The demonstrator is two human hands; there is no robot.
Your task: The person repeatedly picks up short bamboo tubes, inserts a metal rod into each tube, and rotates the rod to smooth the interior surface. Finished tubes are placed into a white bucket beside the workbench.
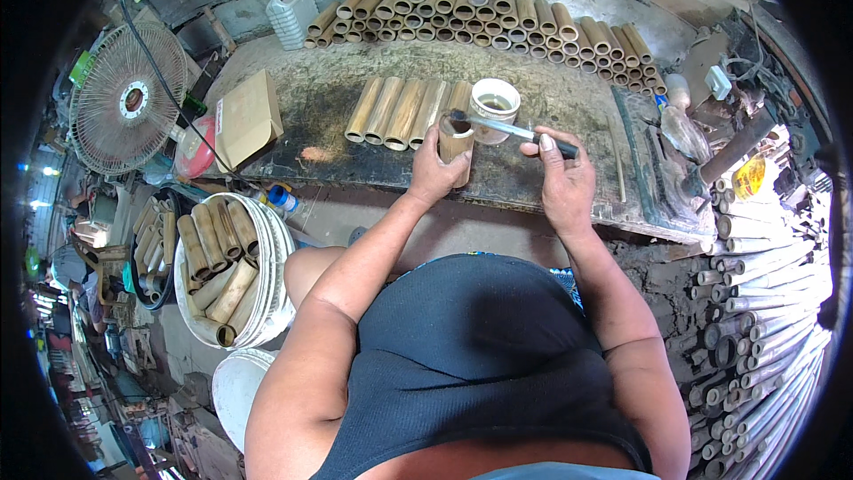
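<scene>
My left hand (432, 169) is wrapped round a short bamboo tube (457, 146), holding it upright with its open end up at the front edge of the bench. Between the thumb and fingers of my right hand (569, 185) is a paintbrush (505, 128) with a black handle and a pale metallic shaft. Its dark tip reaches the mouth of the tube. Just behind the brush stands a white tub (494, 96) with some liquid in it. Several bamboo tubes (384, 112) lie side by side to the left of the tub.
Stacked bamboo tubes (480, 13) line the back of the worn bench (311, 89), beside a plastic jug (291, 16). A cardboard box (247, 120) and a fan (133, 98) are at left. Below stands a white bucket (275, 302) of tubes. Long poles (773, 338) are piled at right.
</scene>
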